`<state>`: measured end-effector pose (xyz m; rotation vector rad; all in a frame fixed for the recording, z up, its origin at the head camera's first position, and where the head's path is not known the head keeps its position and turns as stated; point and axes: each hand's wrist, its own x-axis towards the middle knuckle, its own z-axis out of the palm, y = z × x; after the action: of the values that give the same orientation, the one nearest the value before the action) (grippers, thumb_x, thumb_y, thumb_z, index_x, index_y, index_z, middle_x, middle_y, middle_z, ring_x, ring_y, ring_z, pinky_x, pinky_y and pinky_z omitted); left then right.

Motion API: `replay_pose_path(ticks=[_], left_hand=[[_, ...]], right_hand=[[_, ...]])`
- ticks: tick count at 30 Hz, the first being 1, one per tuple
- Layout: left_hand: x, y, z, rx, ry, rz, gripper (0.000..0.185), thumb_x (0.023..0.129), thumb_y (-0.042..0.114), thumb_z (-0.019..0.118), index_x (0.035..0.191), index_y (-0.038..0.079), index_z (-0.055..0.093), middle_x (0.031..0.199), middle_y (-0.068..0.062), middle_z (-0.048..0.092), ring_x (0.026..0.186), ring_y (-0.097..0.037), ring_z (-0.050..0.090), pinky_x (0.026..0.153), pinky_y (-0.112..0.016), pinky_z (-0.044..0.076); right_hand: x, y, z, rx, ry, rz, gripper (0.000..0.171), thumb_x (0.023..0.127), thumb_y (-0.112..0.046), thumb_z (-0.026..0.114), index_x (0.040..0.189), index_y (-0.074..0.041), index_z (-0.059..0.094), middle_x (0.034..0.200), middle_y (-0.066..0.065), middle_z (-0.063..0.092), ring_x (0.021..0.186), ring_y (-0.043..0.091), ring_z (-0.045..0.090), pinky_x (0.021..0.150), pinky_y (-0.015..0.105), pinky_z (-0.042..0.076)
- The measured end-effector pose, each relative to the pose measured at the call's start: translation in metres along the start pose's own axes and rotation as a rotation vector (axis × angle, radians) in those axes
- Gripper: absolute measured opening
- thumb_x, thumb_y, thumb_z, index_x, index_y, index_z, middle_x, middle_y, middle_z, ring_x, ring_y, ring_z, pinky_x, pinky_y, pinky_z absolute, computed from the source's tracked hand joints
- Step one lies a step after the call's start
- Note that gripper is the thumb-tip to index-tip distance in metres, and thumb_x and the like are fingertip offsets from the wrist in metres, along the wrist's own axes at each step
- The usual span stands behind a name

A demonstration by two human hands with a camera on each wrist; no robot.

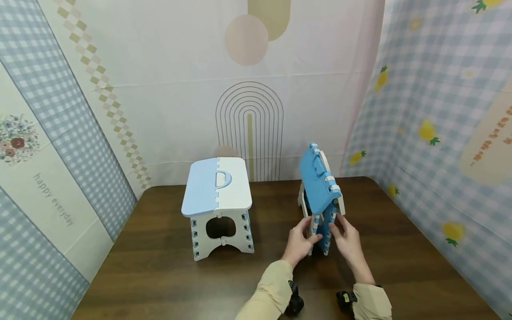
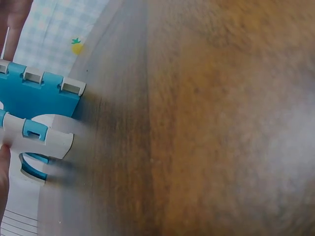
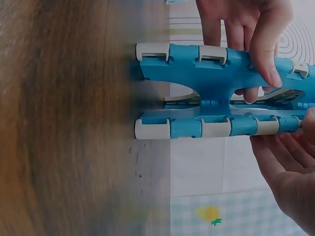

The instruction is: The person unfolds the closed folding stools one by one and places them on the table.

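A blue-and-white folding stool (image 1: 319, 178) stands partly folded on the table, its seat bent along the middle hinge and its two leg panels close together. My left hand (image 1: 301, 242) pinches the left leg panel, thumb on the inner side and fingers outside; the right wrist view shows this hand (image 3: 246, 29) too. On the opposite leg panel, my right hand (image 1: 347, 240) grips the edge, its fingers behind the outer face in the right wrist view (image 3: 290, 172). In the left wrist view the lower leg panels (image 2: 39, 98) reach down to the tabletop.
A second folding stool (image 1: 218, 186), pale blue and white, stands unfolded to the left on the brown wooden table (image 1: 160, 275). Patterned cloth (image 1: 180, 111) hangs behind the table, and checked cloth (image 1: 432, 146) hangs along the right side.
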<state>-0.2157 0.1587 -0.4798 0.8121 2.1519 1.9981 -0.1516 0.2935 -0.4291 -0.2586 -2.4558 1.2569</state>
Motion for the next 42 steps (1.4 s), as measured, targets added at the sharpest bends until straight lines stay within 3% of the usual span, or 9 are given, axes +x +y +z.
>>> replay_pose_path(ticks=[15, 26, 35, 39, 42], left_hand=[[0.006, 0.003, -0.004, 0.034, 0.014, 0.006, 0.048, 0.088, 0.013, 0.071, 0.134, 0.016, 0.056, 0.125, -0.006, 0.067, 0.113, -0.017, 0.062, 0.096, -0.030, 0.051], [0.006, 0.002, -0.005, 0.032, 0.031, 0.015, 0.047, 0.087, 0.011, 0.071, 0.132, 0.015, 0.057, 0.122, -0.007, 0.068, 0.109, -0.015, 0.062, 0.098, -0.043, 0.051], [0.005, 0.004, -0.008, 0.086, 0.018, 0.026, 0.046, 0.088, 0.016, 0.072, 0.131, 0.016, 0.057, 0.116, -0.007, 0.070, 0.104, -0.014, 0.063, 0.091, -0.026, 0.052], [0.004, 0.004, -0.014, 0.132, 0.027, 0.046, 0.046, 0.087, 0.018, 0.073, 0.131, 0.014, 0.057, 0.110, -0.008, 0.070, 0.097, -0.015, 0.064, 0.087, -0.029, 0.053], [0.004, 0.003, -0.017, 0.150, 0.031, 0.057, 0.046, 0.087, 0.017, 0.073, 0.131, 0.012, 0.058, 0.109, -0.008, 0.070, 0.097, -0.016, 0.065, 0.087, -0.030, 0.054]], right_hand=[[0.006, -0.001, -0.002, -0.024, 0.037, -0.020, 0.047, 0.104, -0.017, 0.041, 0.144, 0.007, 0.038, 0.138, 0.033, 0.049, 0.124, 0.044, 0.053, 0.099, 0.056, 0.046], [0.008, 0.000, -0.001, -0.043, 0.079, -0.024, 0.044, 0.104, -0.015, 0.043, 0.142, 0.007, 0.041, 0.135, 0.033, 0.053, 0.118, 0.044, 0.057, 0.096, 0.057, 0.048], [0.005, 0.001, 0.001, -0.070, 0.141, -0.044, 0.041, 0.102, -0.011, 0.045, 0.139, 0.007, 0.046, 0.126, 0.033, 0.058, 0.106, 0.043, 0.061, 0.088, 0.055, 0.051], [0.007, 0.006, 0.000, -0.084, 0.180, -0.021, 0.041, 0.103, -0.011, 0.045, 0.141, 0.005, 0.046, 0.123, 0.032, 0.060, 0.097, 0.039, 0.060, 0.081, 0.050, 0.049], [0.008, 0.010, -0.004, -0.083, 0.185, 0.004, 0.042, 0.103, -0.012, 0.043, 0.142, 0.005, 0.043, 0.128, 0.034, 0.057, 0.104, 0.043, 0.060, 0.086, 0.053, 0.049]])
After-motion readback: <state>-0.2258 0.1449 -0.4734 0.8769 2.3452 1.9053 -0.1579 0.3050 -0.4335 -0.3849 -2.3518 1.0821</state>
